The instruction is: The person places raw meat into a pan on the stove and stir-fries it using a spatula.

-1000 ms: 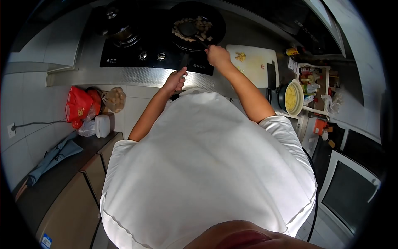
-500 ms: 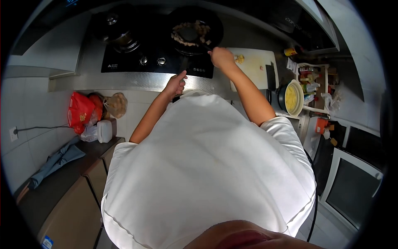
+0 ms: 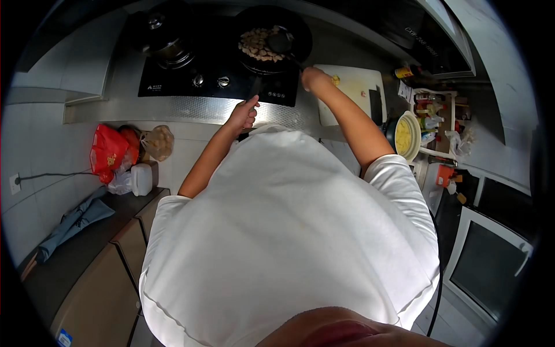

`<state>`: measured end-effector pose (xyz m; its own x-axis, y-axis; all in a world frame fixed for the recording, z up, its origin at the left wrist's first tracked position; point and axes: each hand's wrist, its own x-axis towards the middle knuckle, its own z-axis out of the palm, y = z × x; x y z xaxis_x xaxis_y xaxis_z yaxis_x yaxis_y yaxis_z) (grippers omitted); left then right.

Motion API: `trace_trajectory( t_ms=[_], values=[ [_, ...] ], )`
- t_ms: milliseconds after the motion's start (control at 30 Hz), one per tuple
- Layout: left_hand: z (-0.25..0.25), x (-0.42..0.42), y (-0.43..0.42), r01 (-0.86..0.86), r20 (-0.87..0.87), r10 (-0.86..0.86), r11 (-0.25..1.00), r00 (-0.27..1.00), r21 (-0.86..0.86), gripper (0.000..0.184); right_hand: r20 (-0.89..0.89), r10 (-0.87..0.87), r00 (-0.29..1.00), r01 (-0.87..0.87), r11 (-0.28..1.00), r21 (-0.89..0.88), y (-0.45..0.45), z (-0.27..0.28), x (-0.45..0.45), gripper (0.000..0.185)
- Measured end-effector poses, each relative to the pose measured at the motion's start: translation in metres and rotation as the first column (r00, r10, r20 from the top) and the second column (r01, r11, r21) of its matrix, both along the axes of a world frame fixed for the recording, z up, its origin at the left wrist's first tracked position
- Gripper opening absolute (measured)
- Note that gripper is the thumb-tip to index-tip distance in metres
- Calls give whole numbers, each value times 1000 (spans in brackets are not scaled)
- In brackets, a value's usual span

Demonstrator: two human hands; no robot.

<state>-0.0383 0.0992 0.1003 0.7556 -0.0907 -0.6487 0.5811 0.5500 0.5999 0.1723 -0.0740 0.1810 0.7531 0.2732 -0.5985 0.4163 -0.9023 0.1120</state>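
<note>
My left hand is wrapped round the handle of a black wok on the stove. Small pieces of pale, browned food, perhaps diced meat, are gathered in the wok's left half. Closed round the handle of a dark, round-headed ladle, my right hand is just beyond the wok's lower right rim. The ladle's head is inside the wok, at the right side of the food. My right forearm crosses over the edge of a white cutting board, where small yellow bits lie.
A lidded pot stands on the stove's left side. Right of the board are a knife or dark flat object, a basket of yellow pieces and a rack of bottles. Bags, among them a red one, sit on the left counter.
The ladle's head has moved right across the wok, and the food, spread in a ring before, is now bunched at the left. My right hand shifted slightly right; my left stays on the handle.
</note>
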Motion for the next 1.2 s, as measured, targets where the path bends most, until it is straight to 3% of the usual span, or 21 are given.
trace_trajectory(
  t_ms=[233, 333, 433, 500, 533, 600, 700, 800, 900, 1000, 1133, 1200],
  values=[
    [2, 0, 1, 3, 4, -3, 1000, 1000, -26, 41, -73, 72, 995, -82, 988, -132, 6, -11, 12, 33],
    [3, -1, 1, 6, 7, -5, 1000, 1000, -24, 40, -30, -6, 1000, 4, 998, -64, 0, -21, 14, 30],
    [2, -1, -1, 14, 0, -14, 1000, 1000, -5, 37, -26, 86, 996, -86, 996, 0, -11, -17, 20, 28],
    [3, 0, -1, 2, -6, -2, 1000, 1000, 12, 37, -142, -153, 978, 162, 985, 57, -15, 5, 18, 35],
    [4, 1, -1, -1, -2, 1, 1000, 1000, 9, 37, -138, -151, 979, 160, 986, 55, -21, 8, 18, 35],
    [4, -1, -2, 0, 17, 0, 1000, 1000, 27, 38, 56, 75, 996, -81, 990, 112, -30, 11, 14, 39],
    [3, -2, 0, 1, 27, -1, 1000, 1000, -12, 39, 128, 102, 986, -119, 984, 133, -34, 23, -8, 40],
    [1, 0, 1, 8, 7, -8, 1000, 1000, -11, 39, 49, 238, 970, -239, 971, 11, -32, -16, 3, 35],
    [1, -1, 0, -3, 8, 3, 1000, 1000, -9, 39, -58, 202, 978, -208, 971, -122, -2, 21, -12, 34],
    [-2, 0, 0, 1, 8, -1, 1000, 1000, 23, 39, -17, 221, 975, -221, 963, -154, 7, 29, -21, 33],
    [-3, 0, 0, -4, 11, 4, 1000, 1000, 15, 39, -94, 326, 941, -333, 939, -84, -8, 6, 8, 31],
    [-4, 1, 0, -6, 8, 6, 1000, 1000, 7, 39, -51, 334, 941, -332, 942, 48, -15, 9, 22, 36]
  ],
)
